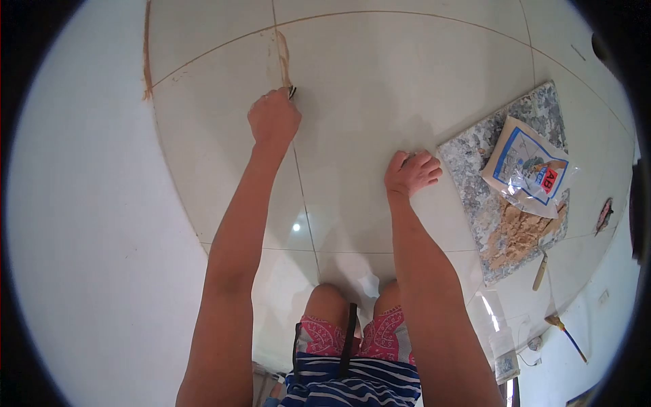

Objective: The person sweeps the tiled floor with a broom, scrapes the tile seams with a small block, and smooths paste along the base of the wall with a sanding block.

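Observation:
My left hand (pixel 274 117) is closed in a fist low over the tiled floor (pixel 346 81). A small tool with a dark and light edge (pixel 292 91) sticks out of it, mostly hidden by the fingers. Just ahead of that hand, a smear of tan paste (pixel 283 57) lies along a joint between tiles. My right hand (pixel 412 173) is down at the floor, left of a speckled board (pixel 464 163), its fingers curled. A dark bit shows by its thumb; I cannot make out what it is.
On the board lie a bag with a blue-framed label (pixel 529 166) and a heap of tan paste (pixel 519 234). A light-handled tool (pixel 540 271) rests at the heap's edge. Farther right are a brush (pixel 566 332) and a dark reddish object (pixel 604 216). A white wall (pixel 95 203) borders the left.

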`<state>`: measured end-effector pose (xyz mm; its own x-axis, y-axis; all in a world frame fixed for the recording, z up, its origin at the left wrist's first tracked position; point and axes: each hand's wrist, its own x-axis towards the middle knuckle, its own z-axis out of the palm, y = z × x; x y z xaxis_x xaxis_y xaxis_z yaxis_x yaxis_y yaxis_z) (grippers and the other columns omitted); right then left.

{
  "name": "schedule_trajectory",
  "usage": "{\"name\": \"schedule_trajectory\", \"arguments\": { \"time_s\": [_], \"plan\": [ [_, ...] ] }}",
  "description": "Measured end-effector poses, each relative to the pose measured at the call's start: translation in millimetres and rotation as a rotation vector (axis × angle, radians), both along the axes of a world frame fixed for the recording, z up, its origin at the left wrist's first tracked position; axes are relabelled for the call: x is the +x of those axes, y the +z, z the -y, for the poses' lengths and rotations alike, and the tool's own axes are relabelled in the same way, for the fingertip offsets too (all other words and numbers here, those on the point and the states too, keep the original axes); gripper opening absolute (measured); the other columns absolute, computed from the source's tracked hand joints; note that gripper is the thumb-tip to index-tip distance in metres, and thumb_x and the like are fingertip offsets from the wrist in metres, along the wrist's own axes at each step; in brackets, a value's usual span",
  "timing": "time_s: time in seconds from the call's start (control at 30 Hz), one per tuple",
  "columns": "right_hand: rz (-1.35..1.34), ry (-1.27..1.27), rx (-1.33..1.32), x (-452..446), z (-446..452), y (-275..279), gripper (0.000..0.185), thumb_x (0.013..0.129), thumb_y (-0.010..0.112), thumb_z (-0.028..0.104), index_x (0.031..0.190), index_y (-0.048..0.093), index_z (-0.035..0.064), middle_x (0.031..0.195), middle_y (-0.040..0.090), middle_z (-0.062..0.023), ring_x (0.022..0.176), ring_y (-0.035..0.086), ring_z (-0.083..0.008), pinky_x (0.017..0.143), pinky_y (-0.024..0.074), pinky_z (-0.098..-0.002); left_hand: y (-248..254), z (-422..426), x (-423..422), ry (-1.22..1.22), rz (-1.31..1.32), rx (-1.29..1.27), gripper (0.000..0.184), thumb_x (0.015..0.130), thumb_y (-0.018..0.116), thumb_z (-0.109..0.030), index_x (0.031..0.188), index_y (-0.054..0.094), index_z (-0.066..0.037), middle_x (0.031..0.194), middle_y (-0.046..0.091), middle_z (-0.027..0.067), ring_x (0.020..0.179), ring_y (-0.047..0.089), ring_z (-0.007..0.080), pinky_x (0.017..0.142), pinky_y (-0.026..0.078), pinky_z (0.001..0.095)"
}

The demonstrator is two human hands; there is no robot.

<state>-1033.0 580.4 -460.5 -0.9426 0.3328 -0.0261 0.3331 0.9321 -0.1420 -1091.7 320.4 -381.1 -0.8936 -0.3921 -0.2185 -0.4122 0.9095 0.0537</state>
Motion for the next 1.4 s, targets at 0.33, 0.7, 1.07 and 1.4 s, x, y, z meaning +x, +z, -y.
{"name": "schedule_trajectory", "arguments": {
  "time_s": [0.33, 0.7, 1.07, 1.4],
  "plan": [
    [-0.031, 0.005, -0.029, -1.0, 1.5, 1.9, 0.029, 0.071, 0.053, 0.027, 0.087, 0.046, 0.0043, 0.097, 0.042, -0.0148, 0.091, 0.038, -0.0328, 0.075, 0.0312, -0.0466, -6.6, -12.3, -20.5, -0.002, -0.034, -0.092, 0.012, 0.076, 0.054, -0.011, 0.080, 0.064, -0.006, 0.083, 0.064, 0.0150, 0.078, 0.062, 0.0316, 0.068, 0.049, 0.0431],
    [-0.066, 0.012, -0.033, -0.9, -0.5, -0.7, 0.029, 0.071, 0.054, 0.025, 0.090, 0.046, 0.0041, 0.097, 0.043, -0.0152, 0.091, 0.038, -0.0334, 0.075, 0.0308, -0.0465, -21.1, 73.9, -105.8, -0.181, -0.384, 0.138, 0.028, 0.076, 0.055, -0.018, 0.102, 0.067, -0.013, 0.091, 0.065, 0.0152, 0.082, 0.062, 0.0345, 0.073, 0.049, 0.0404],
    [0.052, -0.031, -0.011, -1.0, 2.8, 2.9, 0.031, 0.072, 0.051, 0.030, 0.091, 0.047, 0.0050, 0.100, 0.042, -0.0140, 0.093, 0.037, -0.0317, 0.080, 0.0306, -0.0452, 12.6, 42.7, 37.9, -0.256, -0.126, 0.490, 0.030, 0.075, 0.051, -0.002, 0.099, 0.066, -0.010, 0.099, 0.065, 0.0123, 0.091, 0.062, 0.0295, 0.080, 0.049, 0.0367],
    [0.033, -0.011, -0.013, -1.7, 2.8, 4.2, 0.031, 0.072, 0.051, 0.030, 0.091, 0.047, 0.0051, 0.100, 0.041, -0.0143, 0.093, 0.037, -0.0318, 0.080, 0.0305, -0.0455, -13.2, 58.3, -29.3, -0.185, -0.380, 0.427, 0.029, 0.076, 0.053, -0.003, 0.101, 0.065, -0.011, 0.099, 0.065, 0.0099, 0.090, 0.062, 0.0274, 0.076, 0.050, 0.0338]
  ]
}}
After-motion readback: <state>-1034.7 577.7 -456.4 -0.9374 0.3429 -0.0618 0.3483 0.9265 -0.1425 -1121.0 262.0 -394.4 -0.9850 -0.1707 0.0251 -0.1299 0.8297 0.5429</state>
